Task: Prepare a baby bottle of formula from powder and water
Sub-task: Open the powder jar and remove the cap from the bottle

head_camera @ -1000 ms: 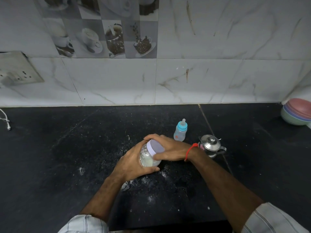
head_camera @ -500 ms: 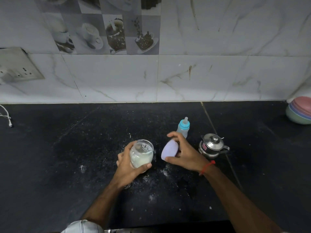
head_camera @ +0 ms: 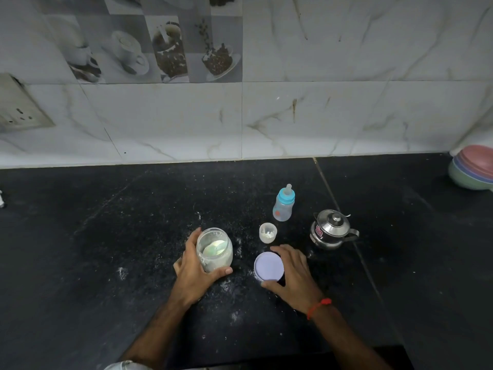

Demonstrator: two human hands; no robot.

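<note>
An open clear jar (head_camera: 214, 249) with white powder and a pale scoop inside stands on the black counter (head_camera: 106, 249). My left hand (head_camera: 196, 271) is wrapped around it. The jar's lilac lid (head_camera: 268, 266) lies flat on the counter to the right, with my right hand (head_camera: 292, 276) gripping its edge between thumb and fingers. A small baby bottle (head_camera: 283, 205) with a blue collar and teat stands upright behind. A small white cap (head_camera: 267, 232) sits in front of the bottle. A steel lidded pot (head_camera: 330, 229) stands at the right.
White powder is scattered on the counter around the jar. Stacked coloured bowls (head_camera: 473, 169) sit at the far right against the tiled wall. A wall socket (head_camera: 18, 108) is at the left, with a white plug (head_camera: 1, 198) below it.
My right hand took the lilac lid off the jar, carried it to the right and set it flat on the counter. The jar now stands open and upright in my left hand.
</note>
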